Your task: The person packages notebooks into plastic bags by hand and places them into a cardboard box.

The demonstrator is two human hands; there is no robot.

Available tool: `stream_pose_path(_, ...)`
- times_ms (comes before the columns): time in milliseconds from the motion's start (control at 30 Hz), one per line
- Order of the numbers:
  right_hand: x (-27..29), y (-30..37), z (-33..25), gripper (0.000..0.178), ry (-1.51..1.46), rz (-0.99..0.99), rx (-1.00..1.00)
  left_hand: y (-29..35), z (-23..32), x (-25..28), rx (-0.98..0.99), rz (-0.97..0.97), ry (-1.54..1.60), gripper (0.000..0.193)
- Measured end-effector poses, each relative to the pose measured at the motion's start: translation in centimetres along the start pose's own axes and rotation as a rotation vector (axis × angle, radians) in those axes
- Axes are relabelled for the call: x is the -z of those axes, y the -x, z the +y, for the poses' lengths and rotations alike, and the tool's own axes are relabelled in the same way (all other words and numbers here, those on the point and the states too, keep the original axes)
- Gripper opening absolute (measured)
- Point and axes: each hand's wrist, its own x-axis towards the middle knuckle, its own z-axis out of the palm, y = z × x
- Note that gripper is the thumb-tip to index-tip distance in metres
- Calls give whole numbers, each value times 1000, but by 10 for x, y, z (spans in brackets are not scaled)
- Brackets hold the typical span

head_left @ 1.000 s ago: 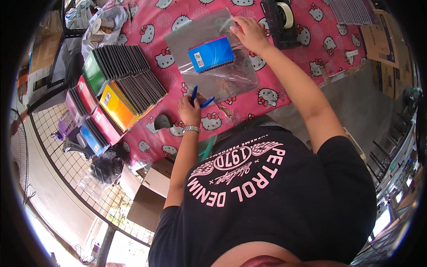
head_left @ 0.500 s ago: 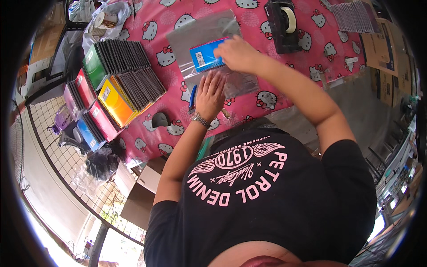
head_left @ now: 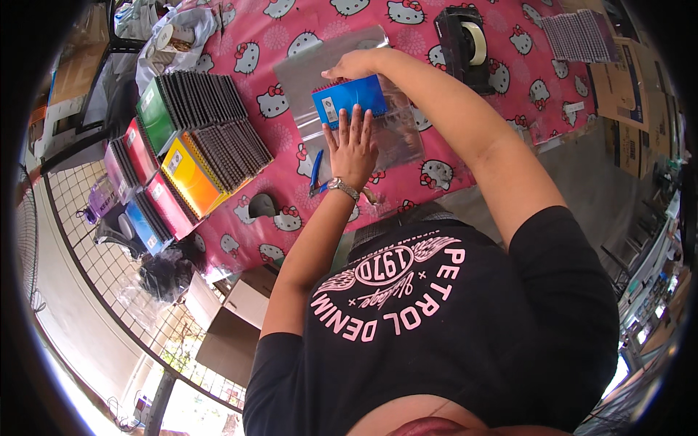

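A blue spiral notebook [head_left: 367, 93] lies on a clear plastic sheet [head_left: 299, 81], with pinkish coil loops along its far edge. My left hand [head_left: 352, 151] is open and flat, its fingertips resting on the notebook's near edge. Bent over the far edge is my right hand [head_left: 356, 65], its fingers curled together by the coil. What those fingers pinch, if anything, is hidden. A blue-handled cutting tool [head_left: 315, 171] lies left of my left wrist.
Several stacks of spiral notebooks, including green [head_left: 154, 109] and yellow [head_left: 185, 173], stand at the left. A black tape dispenser [head_left: 454, 47] sits at the far right, near another notebook pile [head_left: 578, 36]. A dark round object [head_left: 262, 206] lies near the pink tablecloth's [head_left: 396, 185] front edge.
My right hand has moved from the notebook's right part to its far left edge. My left hand has shifted slightly right, its fingers now on the notebook's near edge.
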Motion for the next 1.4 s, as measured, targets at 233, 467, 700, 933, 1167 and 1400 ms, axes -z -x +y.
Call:
stream_pose_path(233, 7, -2, 0, 63, -99, -164, 47, 7, 10, 1, 80, -26, 36, 82)
stream_pose_path(467, 5, -13, 5, 52, 50, -96, 35, 4, 13, 5, 81, -56, -9, 80)
stream_pose_path(700, -7, -21, 11, 21, 383, 821, 120, 2, 13, 12, 90, -72, 39, 77)
stream_pose_path(933, -3, -24, 12, 16, 607, 852, 356, 0, 5, 17, 54, -32, 95, 80)
stream_pose_path(1167, 12, -1, -2, 8, 431, 551, 202, -3, -2, 24, 40, 55, 189, 67)
stream_pose_path(1400, -51, 72, -28, 7, 512, 1160, 343, -26, -26, 16, 107, 242, 369, 38)
